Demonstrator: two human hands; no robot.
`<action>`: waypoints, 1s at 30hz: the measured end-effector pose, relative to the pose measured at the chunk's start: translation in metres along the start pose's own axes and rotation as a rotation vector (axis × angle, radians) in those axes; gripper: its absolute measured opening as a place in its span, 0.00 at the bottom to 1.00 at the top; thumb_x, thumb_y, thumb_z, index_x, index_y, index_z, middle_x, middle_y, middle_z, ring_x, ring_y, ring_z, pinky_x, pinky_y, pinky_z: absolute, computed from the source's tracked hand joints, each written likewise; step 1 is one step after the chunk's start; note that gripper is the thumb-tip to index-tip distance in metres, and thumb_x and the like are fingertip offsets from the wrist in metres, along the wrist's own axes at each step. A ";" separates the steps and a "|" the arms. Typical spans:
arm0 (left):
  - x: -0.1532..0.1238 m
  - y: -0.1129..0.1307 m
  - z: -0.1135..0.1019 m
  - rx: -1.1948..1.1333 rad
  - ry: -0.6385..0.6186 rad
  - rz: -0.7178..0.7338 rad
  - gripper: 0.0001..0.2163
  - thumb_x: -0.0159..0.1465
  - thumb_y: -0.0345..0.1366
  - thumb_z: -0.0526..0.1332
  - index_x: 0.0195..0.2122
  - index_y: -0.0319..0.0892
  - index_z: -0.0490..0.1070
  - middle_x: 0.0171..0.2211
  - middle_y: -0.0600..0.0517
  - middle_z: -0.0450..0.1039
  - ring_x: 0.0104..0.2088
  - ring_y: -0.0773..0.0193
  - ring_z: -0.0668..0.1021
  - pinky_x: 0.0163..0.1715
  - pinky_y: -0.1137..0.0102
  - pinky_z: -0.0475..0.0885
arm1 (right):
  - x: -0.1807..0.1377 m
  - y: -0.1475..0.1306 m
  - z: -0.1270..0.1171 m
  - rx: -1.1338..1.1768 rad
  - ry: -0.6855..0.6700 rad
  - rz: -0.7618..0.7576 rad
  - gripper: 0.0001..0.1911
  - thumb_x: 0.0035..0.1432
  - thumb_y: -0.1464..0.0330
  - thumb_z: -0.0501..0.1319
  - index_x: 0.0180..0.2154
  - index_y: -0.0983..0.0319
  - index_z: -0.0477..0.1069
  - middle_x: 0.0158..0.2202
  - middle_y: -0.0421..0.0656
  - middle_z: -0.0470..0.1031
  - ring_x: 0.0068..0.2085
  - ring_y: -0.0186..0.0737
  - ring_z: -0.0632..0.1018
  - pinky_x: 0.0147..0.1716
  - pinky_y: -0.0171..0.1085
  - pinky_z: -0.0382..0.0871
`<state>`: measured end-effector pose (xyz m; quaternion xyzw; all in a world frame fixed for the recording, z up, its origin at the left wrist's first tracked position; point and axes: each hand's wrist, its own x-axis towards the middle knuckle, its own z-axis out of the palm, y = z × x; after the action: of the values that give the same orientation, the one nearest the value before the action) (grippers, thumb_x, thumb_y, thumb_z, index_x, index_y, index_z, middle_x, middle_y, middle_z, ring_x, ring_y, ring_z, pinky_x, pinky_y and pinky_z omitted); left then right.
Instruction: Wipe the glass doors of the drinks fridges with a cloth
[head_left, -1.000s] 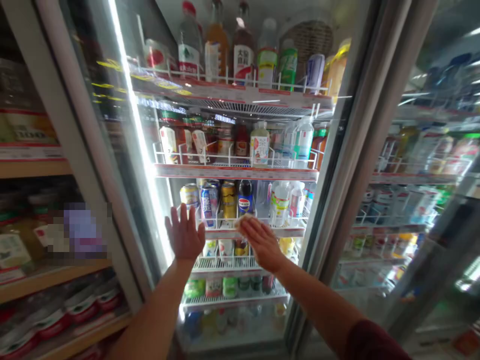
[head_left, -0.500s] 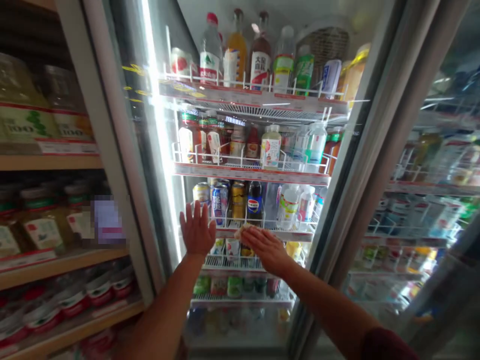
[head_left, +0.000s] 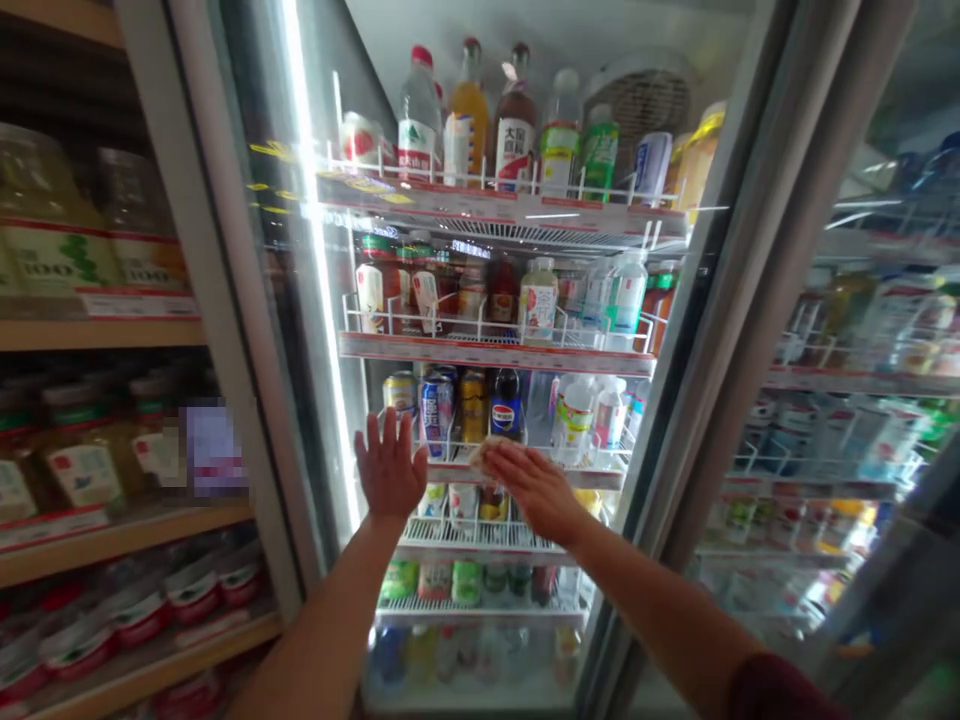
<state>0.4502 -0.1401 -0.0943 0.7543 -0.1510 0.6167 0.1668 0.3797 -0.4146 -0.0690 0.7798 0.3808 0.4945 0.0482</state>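
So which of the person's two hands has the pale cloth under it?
The right hand: its fingers lie together, the pale cloth peeking out past their tips. The left hand is spread, with no cloth showing.

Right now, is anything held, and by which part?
A pale cloth, under the right hand; only its edge shows. The spread left hand holds nothing visible.
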 end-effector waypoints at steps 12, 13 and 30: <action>0.003 0.002 -0.002 0.033 0.044 0.053 0.31 0.72 0.42 0.51 0.73 0.43 0.46 0.72 0.41 0.49 0.74 0.47 0.46 0.71 0.45 0.41 | -0.036 0.033 -0.019 -0.041 0.066 0.003 0.38 0.65 0.79 0.50 0.73 0.58 0.44 0.68 0.38 0.65 0.73 0.33 0.54 0.72 0.40 0.48; 0.003 0.003 -0.002 0.041 0.043 0.055 0.31 0.72 0.42 0.51 0.74 0.44 0.45 0.72 0.41 0.49 0.74 0.47 0.46 0.71 0.44 0.41 | -0.034 0.043 -0.025 -0.061 0.118 0.073 0.38 0.65 0.79 0.50 0.73 0.58 0.43 0.68 0.39 0.64 0.73 0.34 0.53 0.72 0.42 0.48; 0.004 0.003 -0.002 0.080 0.058 0.082 0.31 0.72 0.41 0.50 0.74 0.43 0.42 0.73 0.41 0.46 0.74 0.48 0.44 0.71 0.45 0.41 | 0.004 0.059 -0.035 -0.096 0.252 0.356 0.40 0.66 0.78 0.48 0.73 0.55 0.37 0.71 0.41 0.57 0.74 0.42 0.51 0.72 0.49 0.49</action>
<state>0.4475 -0.1423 -0.0896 0.7355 -0.1521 0.6501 0.1154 0.3846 -0.4645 -0.0215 0.7635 0.2163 0.6064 -0.0506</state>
